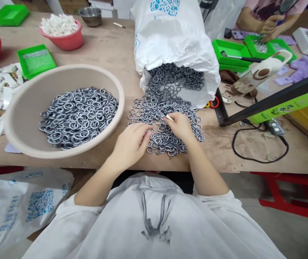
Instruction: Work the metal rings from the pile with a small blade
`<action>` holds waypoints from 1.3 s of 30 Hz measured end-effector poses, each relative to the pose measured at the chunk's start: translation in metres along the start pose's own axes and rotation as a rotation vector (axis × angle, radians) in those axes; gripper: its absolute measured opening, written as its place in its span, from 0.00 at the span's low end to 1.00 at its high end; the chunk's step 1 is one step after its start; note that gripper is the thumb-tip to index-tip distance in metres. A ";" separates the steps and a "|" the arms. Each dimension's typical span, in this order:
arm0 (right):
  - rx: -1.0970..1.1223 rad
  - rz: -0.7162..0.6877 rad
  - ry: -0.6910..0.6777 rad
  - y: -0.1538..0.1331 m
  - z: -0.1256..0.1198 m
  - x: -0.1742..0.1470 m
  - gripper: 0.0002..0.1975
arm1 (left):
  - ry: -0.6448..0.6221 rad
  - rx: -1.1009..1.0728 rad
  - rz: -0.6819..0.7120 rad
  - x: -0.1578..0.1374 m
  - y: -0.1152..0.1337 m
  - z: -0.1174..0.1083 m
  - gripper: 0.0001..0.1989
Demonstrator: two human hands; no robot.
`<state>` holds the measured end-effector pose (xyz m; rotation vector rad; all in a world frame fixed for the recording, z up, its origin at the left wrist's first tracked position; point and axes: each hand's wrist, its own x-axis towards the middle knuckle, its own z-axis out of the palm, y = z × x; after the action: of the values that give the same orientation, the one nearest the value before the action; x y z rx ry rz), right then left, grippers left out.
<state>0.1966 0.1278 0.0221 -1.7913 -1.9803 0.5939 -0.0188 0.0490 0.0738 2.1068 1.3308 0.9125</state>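
Grey metal-looking rings (167, 142) lie in a loose heap on the table, spilling from the mouth of a white sack (174, 39). My right hand (180, 127) is over the heap, its fingers closed on a short cream-coloured stick (170, 118). At the heap's left edge is my left hand (133, 142), back upward, with its thumb apart from the bent fingers; no held thing shows in it. The fingertips of both hands are among the rings and partly hidden. Left of my hands stands a large beige basin (21, 133) containing many similar rings.
Green trays (36, 61), a pink bowl (70, 39) of white pieces and a metal bowl (90, 16) stand at the back left. To the right are a black metal bar (272, 97), a cable (234, 144) and a bottle (251, 81). Another person's hands (272, 28) work at the back right.
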 end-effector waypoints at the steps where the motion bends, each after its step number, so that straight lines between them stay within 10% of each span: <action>1: 0.157 -0.011 -0.034 -0.001 -0.002 -0.007 0.19 | -0.020 -0.032 -0.041 0.005 -0.002 0.011 0.11; 7: 0.903 -0.044 -0.258 -0.022 -0.016 -0.049 0.27 | -0.192 -0.318 -0.144 0.022 -0.018 0.046 0.16; 15: 1.176 0.094 -0.144 -0.040 -0.002 -0.058 0.28 | -0.220 -0.887 -0.349 0.011 -0.017 0.075 0.26; 24: 0.876 -0.054 0.065 -0.035 0.003 -0.078 0.19 | 0.075 -1.040 -0.439 0.012 0.002 0.072 0.27; 32: 0.862 -0.029 0.066 -0.040 0.009 -0.080 0.24 | -0.041 -1.126 -0.463 0.005 0.003 0.079 0.29; 39: 0.309 -0.310 0.322 -0.038 -0.003 -0.088 0.25 | -0.143 -1.321 -0.583 -0.001 0.005 0.075 0.27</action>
<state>0.1753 0.0368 0.0453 -1.2743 -1.7827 0.4482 0.0400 0.0422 0.0277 0.7004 0.7649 0.9316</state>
